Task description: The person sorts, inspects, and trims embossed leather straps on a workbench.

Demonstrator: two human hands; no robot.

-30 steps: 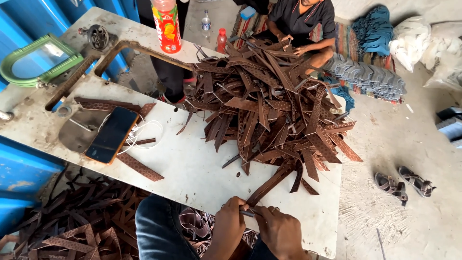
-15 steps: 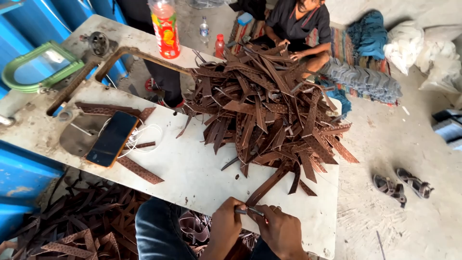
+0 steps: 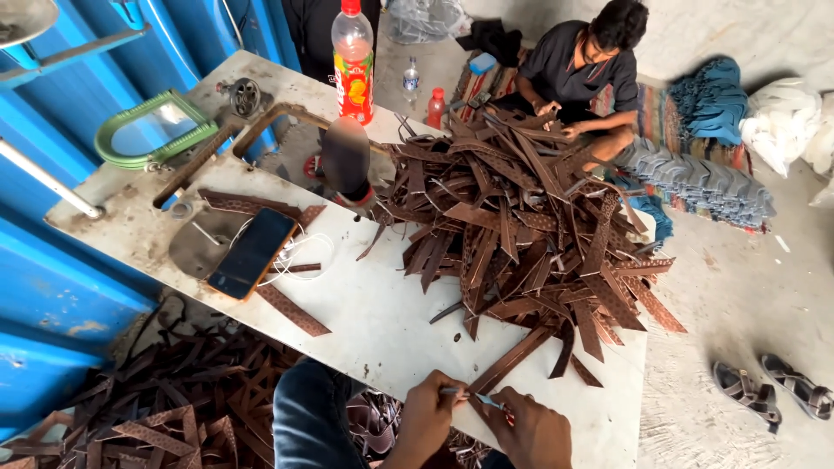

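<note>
Both hands low at the near edge of the white table (image 3: pixel 382 321). Left hand (image 3: pixel 426 417) closed, fingers pinched around a thin tool (image 3: pixel 473 397) with a bluish tip; right hand (image 3: pixel 534 430) closed too, fingertips meeting the same tool from the other side. Whether the right hand also pinches the strap cannot be told. Just above the pinch, touching it, the near end of a long brown strap (image 3: pixel 512 358), slanting up and away to the right into the pile of brown straps (image 3: pixel 521 226). Pile spread well beyond the grip, over the far right half of the table, some strips hanging past the right edge.

Up and left of the grip, a single patterned strap (image 3: pixel 291 308) flat on the table; farther the same way, a dark phone (image 3: pixel 252 254) with a white cable (image 3: pixel 304 252) coiled beside it. Far beyond that, a green-framed mirror (image 3: pixel 156 130) and a plastic bottle of orange drink (image 3: pixel 353 61) standing upright at the far edge. Below and left of the hands, a knee in blue jeans (image 3: pixel 313 417), and past it a heap of more straps on the floor (image 3: pixel 156 408). Across the pile, another person (image 3: pixel 582 69) seated on the ground, hands at the straps. Right of the grip, on the concrete, a pair of sandals (image 3: pixel 769 391).
</note>
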